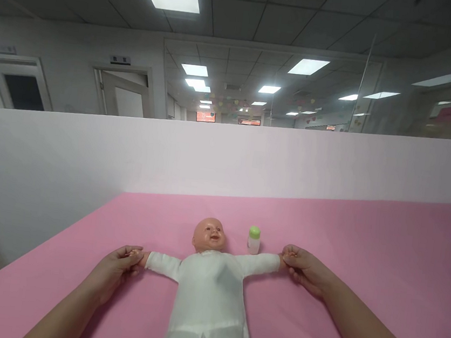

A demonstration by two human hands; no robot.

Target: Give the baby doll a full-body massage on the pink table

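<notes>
1. Baby doll (211, 292): on its back on the pink surface (382, 252), centred between the hands, lower legs cut off by the frame.
2. Left hand (114, 267): thumb and fingers pinched round the doll's hand on that side.
3. Right hand (307, 270): same grip on the doll's other hand. Both doll arms stretched out sideways, roughly in line.
4. Handling, judged by look: head (210, 235) smooth and shiny, probably stiff plastic, a bit slippery; clothed body probably softer, cloth giving some grip. Weight can't be told, likely light. Doesn't look fragile; arm joints may resist pulling.
5. Holds: hands or wrists suit guiding the arms; for lifting, better under back and head.
6. Direction: head at the far end, legs toward the wearer, face up and turned slightly right. Long axis runs head to legs, near to far; arms cross it.
7. Green-capped bottle (253, 241): upright, right of the head, just beyond the right-side sleeve (261, 264); contact unclear.
</notes>
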